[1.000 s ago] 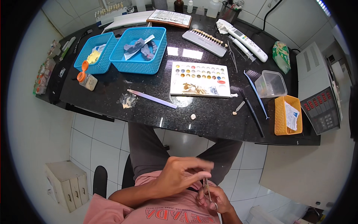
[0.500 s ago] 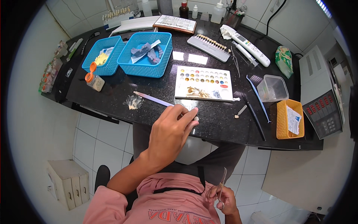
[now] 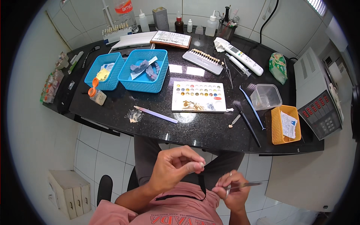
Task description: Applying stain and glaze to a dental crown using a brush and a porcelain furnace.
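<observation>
My left hand [image 3: 176,167] hovers over my lap in front of the desk. Its thumb and fingertips pinch a small whitish dental crown [image 3: 202,165]. To the right and a little lower, my right hand [image 3: 233,191] is closed around a metal hemostat [image 3: 250,184] with ring handles. The hemostat's tip points to the right, away from the crown. On the desk ahead of the hands lie a lilac, pointed stick-like tool [image 3: 155,114] and a white paint palette [image 3: 198,106] with several coloured wells.
Two blue baskets [image 3: 144,89] stand at the back left near an orange-capped jar [image 3: 98,98]. To the right are a black-handled brush [image 3: 249,125], a blue tool [image 3: 253,107], a clear plastic box [image 3: 267,103] and a yellow basket [image 3: 276,129]. A tooth shade guide [image 3: 204,63] lies farther back.
My left hand has drawn back from the desk edge toward my body with the crown. My right hand has risen slightly, and its hemostat has swung from pointing up to pointing right.
</observation>
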A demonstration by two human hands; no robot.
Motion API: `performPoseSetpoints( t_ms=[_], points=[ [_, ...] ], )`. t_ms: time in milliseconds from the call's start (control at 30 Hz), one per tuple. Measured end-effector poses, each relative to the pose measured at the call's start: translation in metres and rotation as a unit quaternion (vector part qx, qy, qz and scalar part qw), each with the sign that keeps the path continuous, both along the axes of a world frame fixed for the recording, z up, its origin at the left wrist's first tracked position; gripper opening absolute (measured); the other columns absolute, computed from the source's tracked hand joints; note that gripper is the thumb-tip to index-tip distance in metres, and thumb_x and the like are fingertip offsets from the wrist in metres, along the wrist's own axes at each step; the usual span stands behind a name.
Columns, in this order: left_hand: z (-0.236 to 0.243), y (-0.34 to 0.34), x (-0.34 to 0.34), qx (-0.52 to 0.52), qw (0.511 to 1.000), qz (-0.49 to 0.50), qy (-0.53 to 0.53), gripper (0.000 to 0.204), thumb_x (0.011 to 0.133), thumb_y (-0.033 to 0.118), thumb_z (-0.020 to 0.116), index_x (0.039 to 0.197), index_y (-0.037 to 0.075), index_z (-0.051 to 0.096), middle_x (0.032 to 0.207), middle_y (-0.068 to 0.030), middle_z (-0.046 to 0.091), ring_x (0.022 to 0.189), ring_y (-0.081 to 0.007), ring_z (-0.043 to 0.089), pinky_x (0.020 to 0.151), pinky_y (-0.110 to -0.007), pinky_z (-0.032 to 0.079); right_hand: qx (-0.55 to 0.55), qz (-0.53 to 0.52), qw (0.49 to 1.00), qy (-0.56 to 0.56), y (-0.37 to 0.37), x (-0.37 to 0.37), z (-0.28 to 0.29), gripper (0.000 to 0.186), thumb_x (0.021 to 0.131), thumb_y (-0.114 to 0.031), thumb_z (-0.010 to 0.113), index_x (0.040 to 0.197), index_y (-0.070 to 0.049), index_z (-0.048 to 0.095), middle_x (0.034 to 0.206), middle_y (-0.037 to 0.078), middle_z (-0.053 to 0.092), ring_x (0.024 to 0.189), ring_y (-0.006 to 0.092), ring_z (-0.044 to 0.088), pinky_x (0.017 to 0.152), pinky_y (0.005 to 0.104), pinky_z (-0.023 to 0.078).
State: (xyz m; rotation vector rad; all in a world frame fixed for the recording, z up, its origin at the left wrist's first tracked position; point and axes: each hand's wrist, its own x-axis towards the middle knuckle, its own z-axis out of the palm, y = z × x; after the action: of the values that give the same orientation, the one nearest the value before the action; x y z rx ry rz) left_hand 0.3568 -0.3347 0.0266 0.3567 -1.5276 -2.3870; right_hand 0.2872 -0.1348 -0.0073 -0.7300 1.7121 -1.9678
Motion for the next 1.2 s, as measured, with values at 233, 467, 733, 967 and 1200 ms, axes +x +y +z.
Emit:
performPoseSetpoints(
  t_ms=[233,467,733,967,1200],
  points=[
    [0.005,0.003,0.018,0.043,0.998,-0.024,0.034,0.015,0.081,-0.005,0.066,0.096,-0.006,0.063,0.092,-0.0127,0.062,0.084,-0.0149,0.064,0.075,-0.025,0.055,-0.003,0.012,0.994,0.113,-0.044,-0.011,0.048,0.023,0.071,-0.005,0.079,0.089,-0.001,0.064,0.076,0.01,0.063,0.062,0.0103,0.057,0.051,0.0215,0.045],
    [0.001,0.008,0.025,0.046,0.998,-0.012,0.049,0.012,0.082,-0.003,0.066,0.094,-0.006,0.063,0.09,-0.0126,0.064,0.083,-0.0152,0.065,0.074,-0.025,0.056,-0.002,0.035,0.99,0.139,-0.054,-0.004,0.047,0.02,0.072,-0.003,0.077,0.089,-0.002,0.066,0.072,0.008,0.065,0.058,0.0086,0.054,0.049,0.0201,0.042],
    [-0.003,0.012,0.029,0.16,0.985,-0.065,0.021,0.008,0.083,-0.003,0.064,0.09,-0.006,0.063,0.089,-0.0134,0.064,0.08,-0.0157,0.065,0.072,-0.024,0.056,0.0,0.045,0.999,-0.017,-0.047,-0.001,0.049,0.01,0.074,-0.004,0.073,0.082,0.001,0.068,0.068,0.007,0.065,0.061,0.0088,0.057,0.052,0.0207,0.042],
    [-0.006,0.018,0.033,0.058,0.997,-0.047,0.032,0.007,0.083,-0.006,0.062,0.09,-0.006,0.063,0.091,-0.0161,0.063,0.082,-0.0171,0.065,0.073,-0.026,0.056,0.04,0.089,0.99,-0.099,-0.042,-0.002,0.053,0.009,0.079,-0.005,0.071,0.081,0.003,0.066,0.075,0.008,0.065,0.066,0.0102,0.06,0.057,0.0209,0.045],
    [-0.014,0.019,0.031,0.101,0.994,-0.043,0.029,0.008,0.084,-0.006,0.061,0.092,-0.007,0.061,0.092,-0.0176,0.063,0.082,-0.0188,0.064,0.077,-0.029,0.055,0.012,0.074,0.977,-0.199,-0.044,0.003,0.037,0.012,0.084,-0.003,0.066,0.088,0.005,0.059,0.078,0.009,0.063,0.072,0.012,0.063,0.064,0.0232,0.052]
  ],
)
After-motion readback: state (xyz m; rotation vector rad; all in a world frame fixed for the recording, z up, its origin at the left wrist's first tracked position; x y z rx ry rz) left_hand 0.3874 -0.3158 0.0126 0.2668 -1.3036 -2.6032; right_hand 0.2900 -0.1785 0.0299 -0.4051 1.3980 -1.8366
